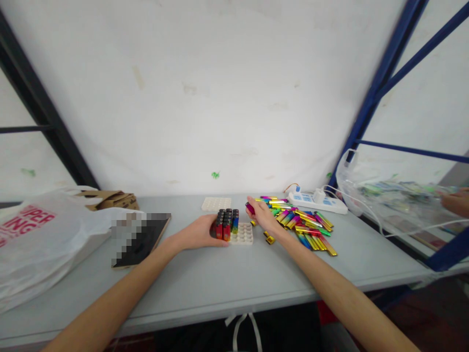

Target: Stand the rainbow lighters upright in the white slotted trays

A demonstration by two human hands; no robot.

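Observation:
A white tray with round holes (pixel 243 236) lies on the grey table. Shiny tubes about the size of lighters, red or blue with black tops (pixel 227 222), stand upright in its left part; several holes at the right are bare. My left hand (pixel 202 231) is wrapped round the left side of this block, thumb along the front, fingers partly hidden behind. Just right of and above the tray, my right hand (pixel 261 213) pinches a dark magenta tube (pixel 250 208). Close by is a loose pile of metallic rainbow-coloured tubes (pixel 307 222).
Small yellow pieces (pixel 269 238) lie near my right forearm. Behind is a second white tray (pixel 216 204). A power strip (pixel 318 202) with cables stands behind the pile. At left are a dark board (pixel 144 240), cardboard (pixel 112 200) and a white bag (pixel 54 239). Another person's hand (pixel 456 201) shows far right.

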